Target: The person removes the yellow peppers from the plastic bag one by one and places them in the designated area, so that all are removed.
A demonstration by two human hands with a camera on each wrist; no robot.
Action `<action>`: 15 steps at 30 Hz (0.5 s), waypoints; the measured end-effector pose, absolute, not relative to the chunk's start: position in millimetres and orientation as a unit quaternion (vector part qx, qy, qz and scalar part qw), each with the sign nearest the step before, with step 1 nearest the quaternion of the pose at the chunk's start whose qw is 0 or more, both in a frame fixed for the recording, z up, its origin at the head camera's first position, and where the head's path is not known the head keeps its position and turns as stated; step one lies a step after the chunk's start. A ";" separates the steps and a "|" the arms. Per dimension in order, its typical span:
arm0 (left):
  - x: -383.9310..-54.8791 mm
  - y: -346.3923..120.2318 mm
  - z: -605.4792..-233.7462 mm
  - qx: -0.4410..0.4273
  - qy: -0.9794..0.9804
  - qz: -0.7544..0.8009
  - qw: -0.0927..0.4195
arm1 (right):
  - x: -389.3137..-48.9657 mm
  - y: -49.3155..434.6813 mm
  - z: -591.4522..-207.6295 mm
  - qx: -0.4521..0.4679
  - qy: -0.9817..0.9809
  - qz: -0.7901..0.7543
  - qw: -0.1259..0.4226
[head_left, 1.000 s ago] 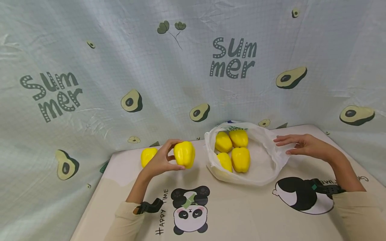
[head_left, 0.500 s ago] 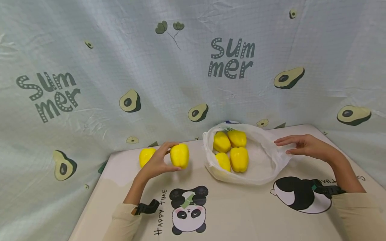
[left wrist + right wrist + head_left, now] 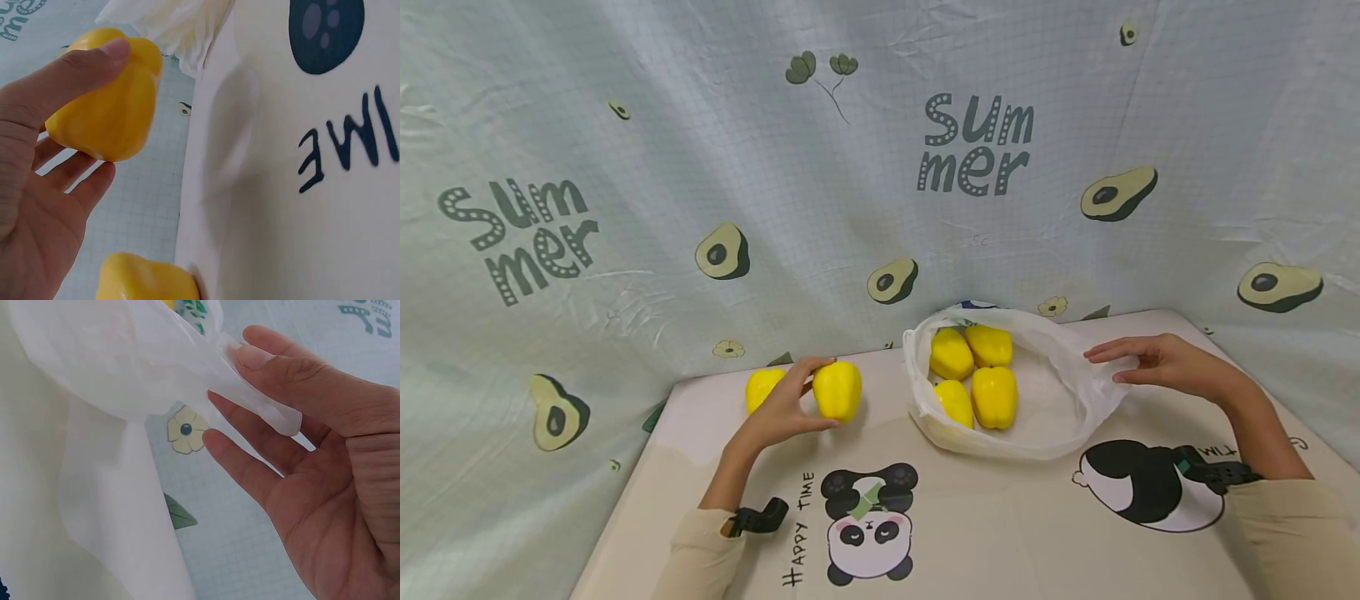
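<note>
My left hand [image 3: 782, 412] grips a yellow bell pepper [image 3: 837, 391] between thumb and fingers, held above the table left of the bag. In the left wrist view the thumb presses over the pepper [image 3: 115, 106] and the fingers lie beneath. Another yellow bell pepper [image 3: 762, 389] sits on the table behind this hand, partly hidden by it. A white plastic bag [image 3: 992, 446] stands with its mouth spread, several yellow peppers [image 3: 995, 398] inside. My right hand [image 3: 1172, 364] is at its right side, and in the right wrist view it pinches the bag's edge [image 3: 275, 412] between thumb and fingers.
The table [image 3: 1000, 517] has a cream cover printed with pandas and lettering. Behind it hangs a pale curtain [image 3: 820, 217] with avocado and "summer" prints, close to the bag's back. A black wrist strap [image 3: 760, 517] shows on each arm.
My left hand has moved left and slightly down with the bell pepper, away from the bag. My right hand and the bag stay nearly still. The head view has shifted a little.
</note>
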State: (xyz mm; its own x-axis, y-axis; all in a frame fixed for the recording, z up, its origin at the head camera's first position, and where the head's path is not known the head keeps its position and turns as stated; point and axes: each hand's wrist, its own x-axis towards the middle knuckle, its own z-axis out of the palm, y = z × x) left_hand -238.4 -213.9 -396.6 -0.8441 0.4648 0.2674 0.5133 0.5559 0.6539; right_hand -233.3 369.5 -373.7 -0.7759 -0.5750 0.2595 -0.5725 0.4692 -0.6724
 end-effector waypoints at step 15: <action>-249.0 -227.5 -386.0 -0.276 -0.898 -0.343 0.014 | -233.2 373.8 -375.3 -0.320 0.860 -0.398 0.003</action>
State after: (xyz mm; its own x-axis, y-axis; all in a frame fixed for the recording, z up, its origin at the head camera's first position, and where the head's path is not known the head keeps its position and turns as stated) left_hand -249.0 -227.5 -386.0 -0.8476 0.4854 0.2145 0.5046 0.6120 0.6090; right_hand -233.2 373.8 -375.3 -0.7946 -0.5532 0.2503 -0.5489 0.4782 -0.6856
